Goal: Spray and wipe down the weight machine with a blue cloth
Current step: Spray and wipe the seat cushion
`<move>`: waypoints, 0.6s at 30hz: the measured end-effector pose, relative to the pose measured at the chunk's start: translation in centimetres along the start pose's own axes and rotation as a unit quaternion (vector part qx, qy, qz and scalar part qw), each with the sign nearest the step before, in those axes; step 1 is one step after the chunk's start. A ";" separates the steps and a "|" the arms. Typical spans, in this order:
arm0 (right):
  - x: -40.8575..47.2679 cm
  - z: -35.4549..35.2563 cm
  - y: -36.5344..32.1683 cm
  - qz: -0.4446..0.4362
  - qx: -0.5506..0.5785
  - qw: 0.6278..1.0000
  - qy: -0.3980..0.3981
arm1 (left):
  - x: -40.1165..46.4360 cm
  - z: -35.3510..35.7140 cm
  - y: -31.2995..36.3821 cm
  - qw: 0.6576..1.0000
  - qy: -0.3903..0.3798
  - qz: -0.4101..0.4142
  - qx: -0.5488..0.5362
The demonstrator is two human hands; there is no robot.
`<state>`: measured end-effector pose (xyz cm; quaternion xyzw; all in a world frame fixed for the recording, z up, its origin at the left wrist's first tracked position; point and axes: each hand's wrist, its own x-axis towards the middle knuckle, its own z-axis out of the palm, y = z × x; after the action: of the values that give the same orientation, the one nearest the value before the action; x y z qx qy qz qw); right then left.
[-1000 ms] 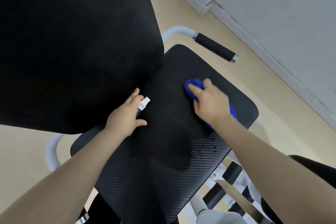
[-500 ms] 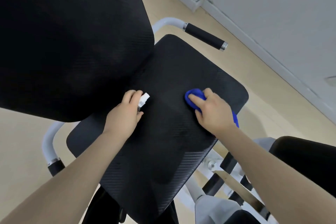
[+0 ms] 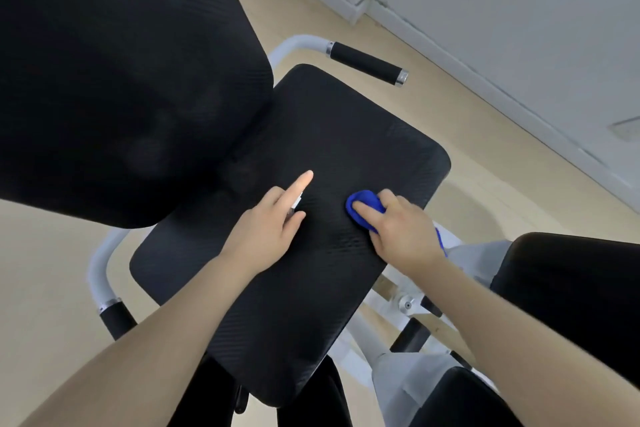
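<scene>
Left hand [image 3: 268, 227]: index finger now stretched straight out, off the spray bottle [image 3: 296, 202].
Blue cloth [image 3: 365, 206]: slid nearer the left fingertips.

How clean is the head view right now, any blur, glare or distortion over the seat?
Head view: wide-angle bending curves the wall line; light is soft and even, no glare on the seat pad; backrest is near-featureless black; left hand and right hand on the blue cloth are slightly soft.

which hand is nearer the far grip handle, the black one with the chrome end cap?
Right. The right hand, pressing the blue cloth on the seat pad, lies below the handle. The left hand, holding the spray bottle, lies farther down-left.
</scene>
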<state>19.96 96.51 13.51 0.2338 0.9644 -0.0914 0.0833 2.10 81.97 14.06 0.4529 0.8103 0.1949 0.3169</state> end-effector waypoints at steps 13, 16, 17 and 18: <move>3.0 -1.8 3.5 0.225 -0.003 0.973 -0.058 | 0.8 0.5 3.8 0.974 0.151 0.142 0.092; 3.3 -2.0 3.6 0.236 0.019 0.970 -0.062 | 1.1 -0.3 4.4 0.981 0.159 0.104 0.048; 3.3 -2.0 3.5 0.237 0.019 0.969 -0.064 | 1.1 -0.4 4.1 0.983 0.161 0.083 0.037; 3.2 -1.9 3.5 0.238 0.019 0.969 -0.065 | 1.0 -0.4 3.8 0.984 0.163 0.070 0.034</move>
<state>18.53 101.36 14.20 0.4519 0.8715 -0.1026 0.1605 3.77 84.78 16.35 0.4811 0.8236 0.2598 0.1509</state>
